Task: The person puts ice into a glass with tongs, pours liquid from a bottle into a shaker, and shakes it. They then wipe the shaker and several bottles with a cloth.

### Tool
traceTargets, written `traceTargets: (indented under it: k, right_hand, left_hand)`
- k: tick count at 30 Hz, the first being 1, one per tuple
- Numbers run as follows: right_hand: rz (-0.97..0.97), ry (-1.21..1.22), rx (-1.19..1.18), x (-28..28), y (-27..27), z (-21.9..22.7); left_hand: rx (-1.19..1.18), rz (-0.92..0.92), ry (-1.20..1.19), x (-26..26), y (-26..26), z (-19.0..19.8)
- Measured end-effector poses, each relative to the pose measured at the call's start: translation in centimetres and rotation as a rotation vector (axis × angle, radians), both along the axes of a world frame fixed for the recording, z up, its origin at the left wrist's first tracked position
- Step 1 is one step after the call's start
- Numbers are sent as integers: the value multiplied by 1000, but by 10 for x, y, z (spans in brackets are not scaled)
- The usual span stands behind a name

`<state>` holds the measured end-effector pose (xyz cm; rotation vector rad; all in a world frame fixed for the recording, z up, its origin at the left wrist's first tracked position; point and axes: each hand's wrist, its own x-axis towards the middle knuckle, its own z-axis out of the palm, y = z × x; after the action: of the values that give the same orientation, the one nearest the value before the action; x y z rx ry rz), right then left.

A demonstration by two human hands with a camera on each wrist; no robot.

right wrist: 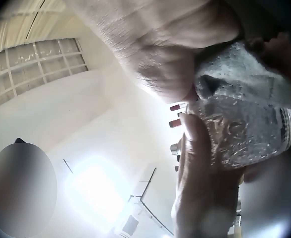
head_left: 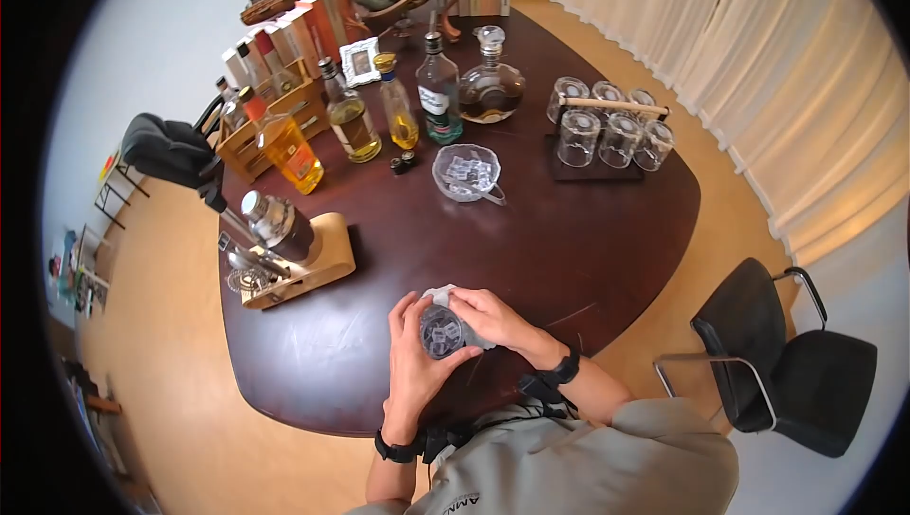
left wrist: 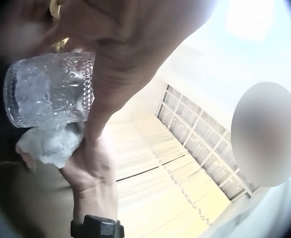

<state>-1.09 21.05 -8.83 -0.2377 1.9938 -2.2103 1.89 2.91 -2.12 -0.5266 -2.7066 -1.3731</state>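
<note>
A clear patterned glass (head_left: pixel 442 332) is held over the near part of the dark table, with what looks like ice inside. My left hand (head_left: pixel 414 363) grips it from the left, fingers on the far side and thumb on the near side. On the other side, my right hand (head_left: pixel 498 319) holds a crumpled white cloth (left wrist: pixel 53 144) against the glass wall. The right wrist view shows the cloth lying along the side of the glass (right wrist: pixel 235 134), with the left thumb at one end. Right fingertips are partly hidden behind the cloth.
A glass bowl of ice with tongs (head_left: pixel 467 174) stands ahead. Several bottles (head_left: pixel 439 88) and a decanter (head_left: pixel 492 88) are behind it. At left is a wooden stand (head_left: pixel 327 268) with a shaker (head_left: pixel 277 226); at right, a rack of upturned glasses (head_left: pixel 607 136).
</note>
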Motion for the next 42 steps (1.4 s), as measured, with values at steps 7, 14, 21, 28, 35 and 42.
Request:
traceTargets:
  k: [7, 14, 21, 28, 35, 42]
  right_hand:
    - [35, -4, 170, -1, 5, 20]
    - [17, 105, 237, 1, 1, 14]
    - [232, -44, 166, -3, 12, 45]
    - [120, 98, 267, 0, 4, 27]
    - [188, 77, 295, -10, 4, 15]
    - [226, 59, 96, -7, 6, 45]
  left_hand:
    - [-20, -12, 5, 0, -1, -8]
    - [-35, -28, -49, -4, -3, -7]
    - [-56, -39, -40, -4, -2, -7]
    - [-45, -42, -54, -2, 0, 1]
    - [-68, -38, -31, -2, 0, 0]
    - [-82, -69, -20, -4, -3, -1]
